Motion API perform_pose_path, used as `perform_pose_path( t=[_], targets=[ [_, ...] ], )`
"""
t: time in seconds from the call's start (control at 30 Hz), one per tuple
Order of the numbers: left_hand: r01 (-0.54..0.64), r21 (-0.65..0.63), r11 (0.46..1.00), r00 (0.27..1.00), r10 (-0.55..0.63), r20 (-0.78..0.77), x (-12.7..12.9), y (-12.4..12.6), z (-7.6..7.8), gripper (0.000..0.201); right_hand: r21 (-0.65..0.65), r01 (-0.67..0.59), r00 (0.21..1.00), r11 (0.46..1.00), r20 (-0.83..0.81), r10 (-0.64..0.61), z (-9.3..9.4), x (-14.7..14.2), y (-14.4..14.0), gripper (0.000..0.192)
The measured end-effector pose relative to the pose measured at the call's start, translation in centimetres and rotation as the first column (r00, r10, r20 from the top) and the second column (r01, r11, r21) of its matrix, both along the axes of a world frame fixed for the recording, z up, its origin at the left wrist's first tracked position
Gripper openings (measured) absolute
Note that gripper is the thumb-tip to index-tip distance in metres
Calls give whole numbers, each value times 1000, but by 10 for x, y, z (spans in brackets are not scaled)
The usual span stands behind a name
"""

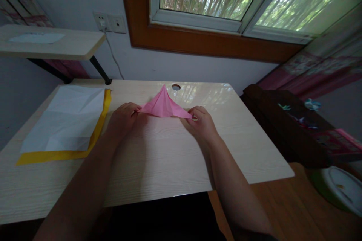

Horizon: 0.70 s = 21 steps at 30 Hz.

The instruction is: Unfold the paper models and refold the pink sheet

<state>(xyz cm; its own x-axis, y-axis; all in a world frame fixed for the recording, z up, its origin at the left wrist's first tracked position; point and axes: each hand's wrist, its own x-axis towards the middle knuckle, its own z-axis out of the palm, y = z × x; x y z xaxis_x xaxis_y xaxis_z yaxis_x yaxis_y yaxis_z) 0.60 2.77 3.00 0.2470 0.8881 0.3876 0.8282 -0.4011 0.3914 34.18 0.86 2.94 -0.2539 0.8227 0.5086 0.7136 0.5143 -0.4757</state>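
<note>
A pink sheet of folded paper [163, 104] stretches between my two hands over the pale wooden desk [169, 158]. Its peak points toward the wall, and creases fan down from that tip. My left hand [124, 118] pinches the paper's left corner between thumb and fingers. At the opposite corner, my right hand [203, 121] pinches the narrow right end. The paper's near edge seems slightly lifted, with shadow beneath it; how far it is above the desk I cannot tell.
Left of my arm lies creased white paper [65, 120] over a yellow sheet [97, 135]. A raised shelf [79, 47] on dark legs stands at the back left. Behind the paper is a round cable hole [176, 87]. A dark cabinet [271, 120] stands right of the desk.
</note>
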Motion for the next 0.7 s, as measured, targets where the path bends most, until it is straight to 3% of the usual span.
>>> perform_pose_path(
  t=[0.3,0.47,0.7],
  targets=[
    [31,-97,995,999,-33,-17,-1,1,-5,21,19,-39,999,999,-9,39,-3,3,0,11],
    [26,-184,983,1000,-25,7,0,-1,-7,19,-63,-41,999,997,27,43,-6,0,-3,10],
    [176,-204,963,984,-179,5,3,-7,0,56,-181,-65,984,981,150,93,-3,4,-4,7]
  ],
)
